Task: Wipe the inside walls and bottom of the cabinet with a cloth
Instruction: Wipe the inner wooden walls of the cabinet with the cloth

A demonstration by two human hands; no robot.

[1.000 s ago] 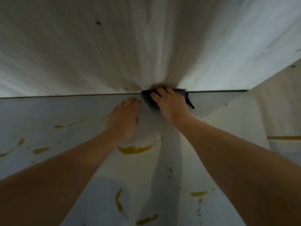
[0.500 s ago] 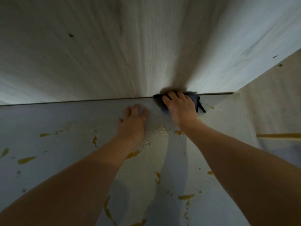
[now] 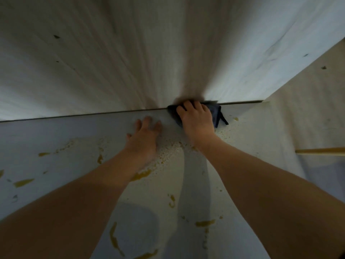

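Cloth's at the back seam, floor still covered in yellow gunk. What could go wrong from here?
1. The left hand lies flat on the cabinet bottom beside a yellow smear; it could slide or spread residue.
2. The right hand covers most of the dark cloth, so little fabric meets the seam and crumbs may pack into it.
3. Streaks nearer the camera could catch the forearms.
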